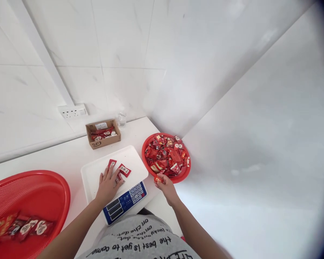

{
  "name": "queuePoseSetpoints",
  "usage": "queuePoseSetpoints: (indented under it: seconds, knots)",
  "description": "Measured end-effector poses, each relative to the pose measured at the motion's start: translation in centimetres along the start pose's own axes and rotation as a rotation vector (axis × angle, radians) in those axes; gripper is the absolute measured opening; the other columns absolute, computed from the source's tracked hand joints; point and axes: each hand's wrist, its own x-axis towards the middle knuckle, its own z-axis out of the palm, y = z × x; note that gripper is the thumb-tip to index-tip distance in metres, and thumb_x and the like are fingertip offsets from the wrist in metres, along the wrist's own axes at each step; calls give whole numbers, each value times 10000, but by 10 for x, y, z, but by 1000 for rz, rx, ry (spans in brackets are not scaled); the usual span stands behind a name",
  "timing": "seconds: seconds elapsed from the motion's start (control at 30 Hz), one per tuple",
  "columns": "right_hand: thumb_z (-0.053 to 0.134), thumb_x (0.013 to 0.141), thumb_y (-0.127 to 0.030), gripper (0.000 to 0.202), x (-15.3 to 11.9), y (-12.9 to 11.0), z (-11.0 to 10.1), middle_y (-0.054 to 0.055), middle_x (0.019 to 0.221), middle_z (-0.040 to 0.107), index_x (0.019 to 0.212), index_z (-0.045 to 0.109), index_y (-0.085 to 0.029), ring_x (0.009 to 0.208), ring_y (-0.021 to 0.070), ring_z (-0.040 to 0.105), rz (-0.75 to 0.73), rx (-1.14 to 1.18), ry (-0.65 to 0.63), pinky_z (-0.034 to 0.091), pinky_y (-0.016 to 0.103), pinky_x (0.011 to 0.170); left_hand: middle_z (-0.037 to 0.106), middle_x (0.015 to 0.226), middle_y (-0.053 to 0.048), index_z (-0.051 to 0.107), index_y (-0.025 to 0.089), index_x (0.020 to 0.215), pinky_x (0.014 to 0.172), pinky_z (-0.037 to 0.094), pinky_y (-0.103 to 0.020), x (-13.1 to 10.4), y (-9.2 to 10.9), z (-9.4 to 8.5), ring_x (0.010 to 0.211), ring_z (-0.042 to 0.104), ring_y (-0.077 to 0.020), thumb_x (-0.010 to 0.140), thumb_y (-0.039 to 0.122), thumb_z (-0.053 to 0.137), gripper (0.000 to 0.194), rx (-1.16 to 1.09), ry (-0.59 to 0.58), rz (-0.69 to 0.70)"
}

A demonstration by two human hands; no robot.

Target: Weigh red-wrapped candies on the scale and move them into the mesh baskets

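Observation:
My left hand (108, 183) lies with its fingers spread on the white tray (93, 180) of a digital weighing scale, resting on small red packets. One red packet (125, 170) lies just right of its fingers, another (112, 163) shows at the fingertips, and one more is partly covered by the hand. My right hand (166, 187) pinches a small red packet (158, 178) at the near rim of a round red basket (182, 177). That basket is heaped with red packets (166, 153) of several designs.
The scale's blue keypad panel (125, 201) faces me. Behind it stand a cardboard box (106, 144) with red packets inside and a clear plastic container (122, 118). A large red basket (50, 194) with several packets (29, 227) sits at left. A wall socket (72, 112) is behind the table.

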Motion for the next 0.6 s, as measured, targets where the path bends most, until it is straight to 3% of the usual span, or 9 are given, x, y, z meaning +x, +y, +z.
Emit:
queuePoseSetpoints:
  seconds: [0.2,0.37,0.6]
  knots:
    - [680,581,-308,460,31,-18,-14,61,994,647,1014,578,-189,866,193,631,-48,8,65,499,366,823,313,1445,-110,444,203,1303,1050,205,-524,-16,-1,2,1356,170,-295,870,436,370,498,-1,63,-24]
    - [600,639,-306,528,58,-35,-17,52,1037,652,1156,540,-215,844,202,636,-106,-117,52,522,349,757,345,1426,-116,442,187,1305,1044,224,-526,-33,-8,0,1352,180,-298,869,430,340,509,9,101,-56]
    - [604,653,-319,493,99,-30,-20,60,1237,562,1135,569,-220,1145,212,512,-217,-134,-16,431,344,946,380,1406,-103,455,202,1286,1044,249,-511,-37,1,0,1346,211,-286,860,421,360,488,18,143,-122]
